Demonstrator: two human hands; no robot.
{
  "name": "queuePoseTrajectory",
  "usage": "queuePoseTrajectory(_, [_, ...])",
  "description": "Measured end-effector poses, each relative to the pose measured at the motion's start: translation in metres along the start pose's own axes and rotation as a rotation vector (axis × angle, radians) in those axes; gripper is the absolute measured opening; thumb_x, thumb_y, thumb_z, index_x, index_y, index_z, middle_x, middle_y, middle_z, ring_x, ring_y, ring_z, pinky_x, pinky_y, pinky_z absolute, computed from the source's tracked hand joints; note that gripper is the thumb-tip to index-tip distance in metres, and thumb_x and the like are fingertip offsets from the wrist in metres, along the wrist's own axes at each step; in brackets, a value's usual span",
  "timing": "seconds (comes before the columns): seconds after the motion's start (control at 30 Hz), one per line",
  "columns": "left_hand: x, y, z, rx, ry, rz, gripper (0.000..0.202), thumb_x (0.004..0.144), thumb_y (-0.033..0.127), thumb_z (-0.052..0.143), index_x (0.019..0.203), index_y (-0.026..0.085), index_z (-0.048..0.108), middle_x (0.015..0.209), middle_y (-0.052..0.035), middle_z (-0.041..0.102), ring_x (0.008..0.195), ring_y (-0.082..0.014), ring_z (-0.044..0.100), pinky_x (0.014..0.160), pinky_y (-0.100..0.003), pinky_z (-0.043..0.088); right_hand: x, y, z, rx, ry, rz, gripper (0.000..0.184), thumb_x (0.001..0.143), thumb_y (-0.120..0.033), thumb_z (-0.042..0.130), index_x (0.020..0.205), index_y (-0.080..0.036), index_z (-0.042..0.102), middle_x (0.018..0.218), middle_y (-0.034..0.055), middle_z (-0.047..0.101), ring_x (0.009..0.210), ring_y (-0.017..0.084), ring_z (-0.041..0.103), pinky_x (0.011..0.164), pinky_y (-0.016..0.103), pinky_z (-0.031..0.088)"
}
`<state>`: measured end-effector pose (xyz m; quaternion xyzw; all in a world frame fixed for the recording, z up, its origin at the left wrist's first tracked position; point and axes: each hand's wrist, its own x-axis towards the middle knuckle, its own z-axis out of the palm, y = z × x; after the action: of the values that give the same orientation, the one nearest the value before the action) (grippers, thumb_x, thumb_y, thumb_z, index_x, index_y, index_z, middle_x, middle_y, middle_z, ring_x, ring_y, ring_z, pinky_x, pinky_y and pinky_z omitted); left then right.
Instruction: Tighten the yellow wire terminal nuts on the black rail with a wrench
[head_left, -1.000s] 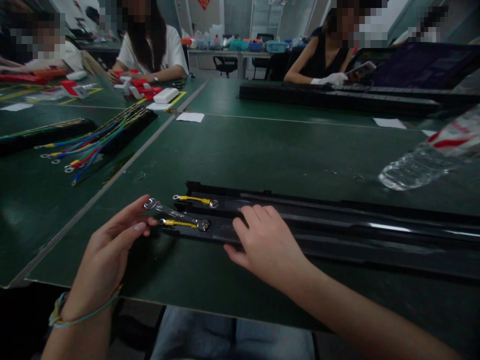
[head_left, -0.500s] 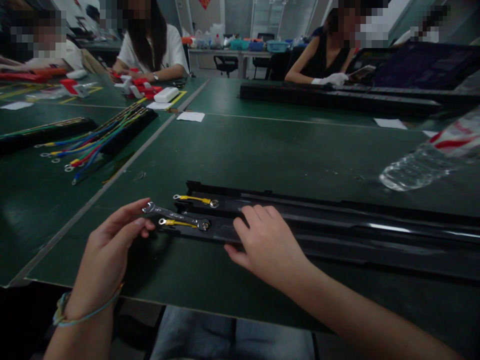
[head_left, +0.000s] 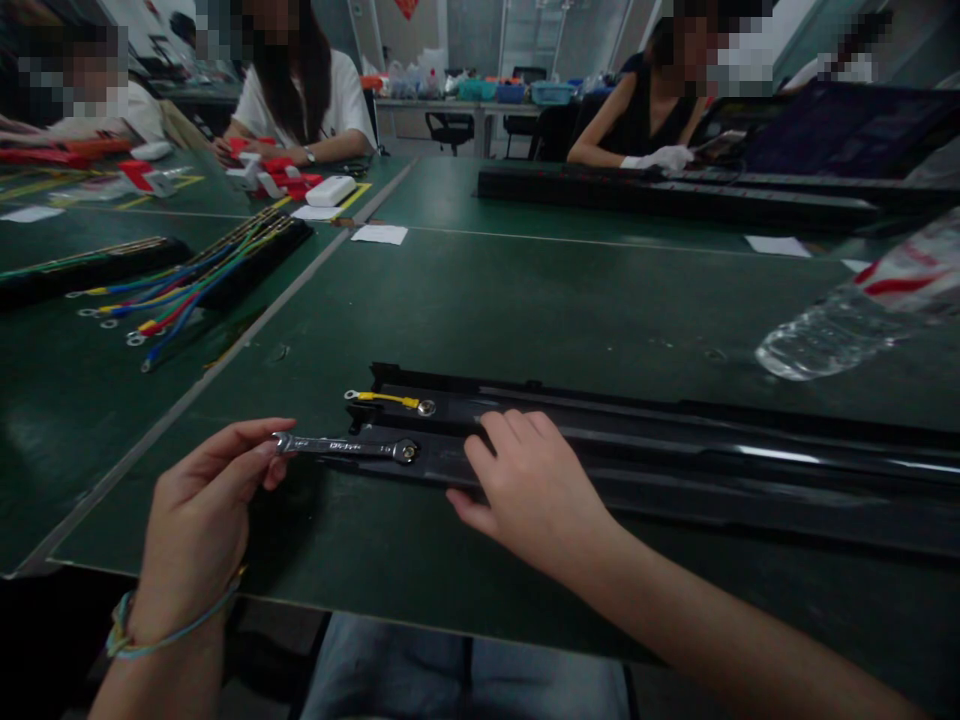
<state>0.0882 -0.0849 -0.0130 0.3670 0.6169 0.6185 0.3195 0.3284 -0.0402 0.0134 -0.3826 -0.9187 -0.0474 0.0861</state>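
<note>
A silver combination wrench (head_left: 345, 447) lies along the near black channel, its ring end around a nut or bolt head there. Its open end is pinched between the thumb and fingers of my left hand (head_left: 206, 490). The wrench now covers the near yellow lead. My right hand (head_left: 529, 485) is closed over the near black channel (head_left: 660, 500), thumb on the front edge and fingers over the top. Behind it lies the far black channel (head_left: 465, 388), where a short yellow lead (head_left: 386, 399) with a ring terminal is fastened by a nut or bolt (head_left: 427, 407).
A clear plastic bottle (head_left: 862, 300) lies tilted at the right. At left are coloured wires (head_left: 180, 290) with ring terminals on a black strip. Across the green table (head_left: 525, 290), people sit by red and white parts (head_left: 274, 180) and a long black bar (head_left: 660, 200).
The wrench's open end has swung toward me, turning about its ring end and covering the near yellow lead. My left hand has closed on that end. My right hand stays put.
</note>
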Motion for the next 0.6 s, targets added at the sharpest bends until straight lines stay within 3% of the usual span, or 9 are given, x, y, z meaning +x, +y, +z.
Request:
queuePoseTrajectory(0.13, [0.000,0.002,-0.001,-0.071,-0.055,-0.010,0.015,0.064,0.018,0.060,0.077,0.014,0.065,0.060,-0.0015,0.051,0.053,-0.0098,0.042,0.042,-0.016,0.033,0.001,0.000,0.000,0.004,0.006,0.002,0.027,0.075,-0.038,0.046,0.082,-0.014,0.056,0.085,0.0094,0.053,0.080,0.022,0.045,0.069,0.034,0.031])
queuePoseTrajectory(0.33, [0.003,0.005,-0.006,-0.180,-0.134,-0.189,0.018,0.064,0.021,0.064,0.081,0.016,0.064,0.058,-0.0010,0.048,0.051,-0.0102,0.042,0.041,-0.016,0.037,0.000,0.001,0.000,0.002,0.003,0.000,0.027,0.075,-0.038,0.046,0.082,-0.014,0.056,0.086,0.0097,0.054,0.081,0.023,0.045,0.069,0.035,0.032])
queuePoseTrajectory(0.5, [0.020,0.017,-0.010,-0.059,-0.235,-0.316,0.027,0.060,0.023,0.067,0.084,0.013,0.064,0.054,0.0002,0.047,0.047,-0.0085,0.042,0.040,-0.015,0.040,0.000,0.001,0.000,-0.001,0.005,-0.006,0.027,0.076,-0.038,0.045,0.082,-0.014,0.056,0.085,0.0093,0.053,0.081,0.023,0.045,0.069,0.035,0.032])
queuePoseTrajectory(0.6, [0.039,0.025,-0.004,0.042,-0.256,-0.349,0.030,0.059,0.019,0.067,0.088,0.011,0.064,0.062,-0.0034,0.054,0.051,-0.0093,0.047,0.042,-0.015,0.042,0.000,0.000,0.001,0.002,0.011,-0.005,0.027,0.075,-0.038,0.046,0.082,-0.014,0.056,0.084,0.0095,0.053,0.081,0.023,0.044,0.069,0.035,0.031])
